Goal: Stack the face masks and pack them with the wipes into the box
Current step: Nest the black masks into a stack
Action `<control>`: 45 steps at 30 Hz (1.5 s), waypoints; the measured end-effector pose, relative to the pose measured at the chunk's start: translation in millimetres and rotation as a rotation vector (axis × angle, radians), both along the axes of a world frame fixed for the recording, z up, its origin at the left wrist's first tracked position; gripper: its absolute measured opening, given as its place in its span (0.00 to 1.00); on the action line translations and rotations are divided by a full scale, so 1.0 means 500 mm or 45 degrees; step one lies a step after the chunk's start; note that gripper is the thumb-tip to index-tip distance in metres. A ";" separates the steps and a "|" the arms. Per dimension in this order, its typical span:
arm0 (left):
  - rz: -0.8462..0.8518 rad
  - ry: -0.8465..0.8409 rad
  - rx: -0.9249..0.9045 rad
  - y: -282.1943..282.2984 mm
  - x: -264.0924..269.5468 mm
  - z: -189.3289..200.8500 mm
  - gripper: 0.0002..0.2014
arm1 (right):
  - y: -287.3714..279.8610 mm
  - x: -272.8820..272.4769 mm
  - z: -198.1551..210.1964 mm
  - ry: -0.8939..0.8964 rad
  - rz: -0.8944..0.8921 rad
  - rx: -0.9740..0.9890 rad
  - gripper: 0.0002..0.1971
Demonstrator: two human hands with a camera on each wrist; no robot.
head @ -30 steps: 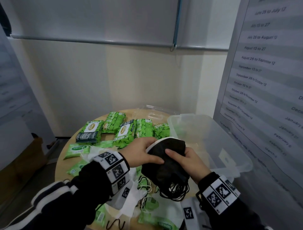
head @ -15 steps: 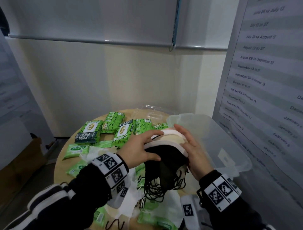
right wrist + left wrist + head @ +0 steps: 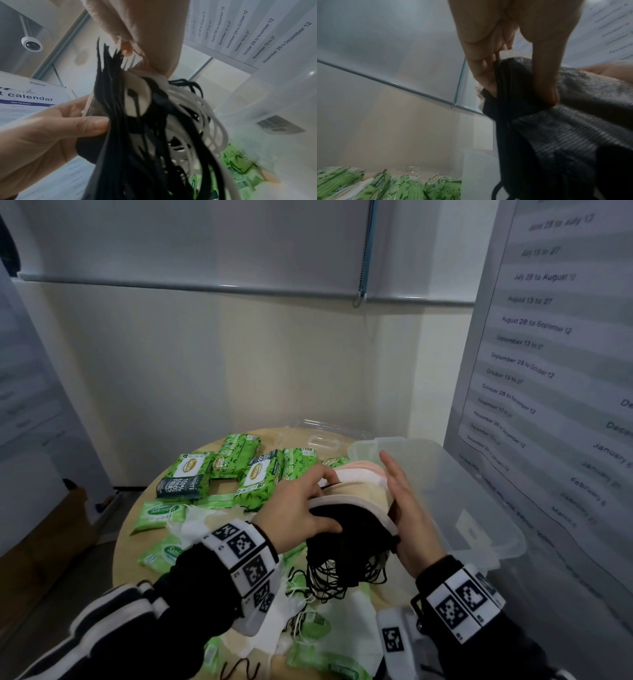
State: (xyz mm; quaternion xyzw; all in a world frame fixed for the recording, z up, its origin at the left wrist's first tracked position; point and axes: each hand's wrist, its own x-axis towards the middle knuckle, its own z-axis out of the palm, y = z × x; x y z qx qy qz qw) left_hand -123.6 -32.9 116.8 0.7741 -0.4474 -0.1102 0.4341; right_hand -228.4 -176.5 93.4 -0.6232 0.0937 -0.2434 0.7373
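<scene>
I hold a stack of face masks on edge above the table, just left of the clear plastic box. Black masks lie nearest me, then white, beige and pink ones, with ear loops dangling below. My left hand grips the stack's left side, thumb on the black mask and fingers over the top edge. My right hand lies flat with straight fingers against the stack's right side. In the right wrist view the black and white loops hang under the palm. Green wipe packs lie behind the hands.
The round wooden table also carries loose white masks and small green wipe packets near me. A clear lid lies behind the box. A printed board stands close on the right, a wall behind.
The stack has turned from black face up onto its edge, showing its layers. My right hand went from holding its top to lying flat along its right side, nearer the box.
</scene>
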 end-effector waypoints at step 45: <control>-0.052 -0.185 -0.476 0.002 0.007 -0.017 0.15 | -0.012 -0.001 0.005 -0.048 -0.114 -0.211 0.25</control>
